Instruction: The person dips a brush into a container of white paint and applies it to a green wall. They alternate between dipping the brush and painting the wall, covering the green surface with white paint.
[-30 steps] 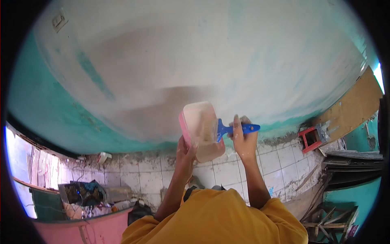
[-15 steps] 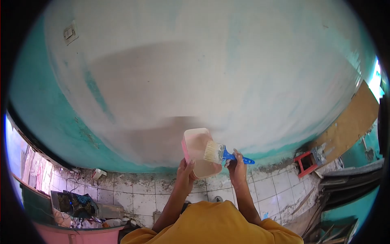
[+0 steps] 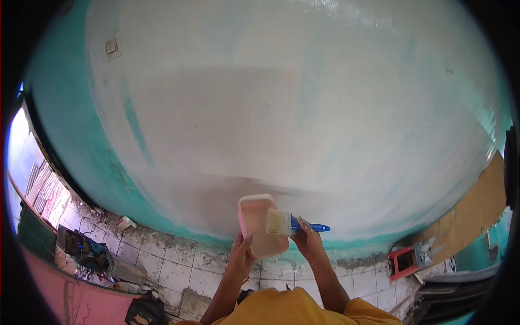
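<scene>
A pink container (image 3: 262, 244) with pale liquid inside is held by my left hand (image 3: 242, 250), whose fingers grip its lower left side. My right hand (image 3: 307, 236) is closed round the blue handle of a wide paintbrush (image 3: 280, 223). The brush lies level, its pale bristles pointing left over the right part of the container. Beyond both hands stands a wall (image 3: 244, 135) with whitish paint over turquoise, streaks of turquoise showing through.
A light switch (image 3: 112, 47) is on the wall at upper left. A red stool (image 3: 403, 263) and a brown board (image 3: 466, 208) stand at right. Cluttered items (image 3: 89, 249) lie at lower left near a pink surface (image 3: 103, 303). White tiles (image 3: 176, 277) cover the floor.
The view has shifted, and the container and both hands appear lower in it. The brush has turned from a slant to nearly level, still over the container.
</scene>
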Available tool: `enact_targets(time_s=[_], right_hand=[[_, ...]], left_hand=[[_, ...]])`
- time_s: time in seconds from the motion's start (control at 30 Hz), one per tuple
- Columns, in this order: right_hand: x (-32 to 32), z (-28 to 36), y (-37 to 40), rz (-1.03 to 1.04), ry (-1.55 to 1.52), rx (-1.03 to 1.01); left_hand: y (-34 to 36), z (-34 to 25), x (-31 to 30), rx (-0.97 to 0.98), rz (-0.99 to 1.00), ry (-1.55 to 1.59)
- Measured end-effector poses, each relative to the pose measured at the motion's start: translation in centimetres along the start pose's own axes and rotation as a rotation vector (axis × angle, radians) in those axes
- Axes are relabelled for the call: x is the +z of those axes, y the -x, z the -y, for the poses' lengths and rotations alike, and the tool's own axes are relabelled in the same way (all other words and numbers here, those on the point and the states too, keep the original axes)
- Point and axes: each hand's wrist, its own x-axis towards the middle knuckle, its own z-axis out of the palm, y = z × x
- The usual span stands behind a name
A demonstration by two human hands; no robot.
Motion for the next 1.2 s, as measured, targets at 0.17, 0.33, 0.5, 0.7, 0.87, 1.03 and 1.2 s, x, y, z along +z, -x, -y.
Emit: enact_targets(time_s=[0.17, 0.33, 0.5, 0.7, 0.87, 1.03, 1.2], right_hand=[[2.7, 6.4, -5.0, 0.237, 0.261, -0.098], [13.7, 16.4, -5.9, 0.114, 1.106, -0.555], [23.8, 21.9, -5.9, 0.291, 1.345, -1.319], [26.2, 18.8, -8.8, 0.147, 1.927, -2.022], [19.9, 9.2, -10.6, 0.314, 2.126, -1.623], [25.9, 13.8, -7.4, 0.172, 2.052, -1.481], [33.3, 22.5, -5.9, -0.043, 1.685, -2.105]], left_hand=[[0.5, 1.0, -0.1, 0.043, -0.071, 0.052], [0.8, 1.0, -1.4, 0.081, -0.076, 0.080], [0.9, -1.6, -2.0, 0.113, -0.096, 0.041], [1.1, -6.0, -2.9, 0.109, -0.083, 0.004], [0.0, -8.4, -6.2, 0.097, -0.056, -0.015], [-0.5, -11.2, -8.1, 0.066, -0.002, -0.024], [-0.7, -13.1, -9.3, 0.062, 0.025, -0.044]])
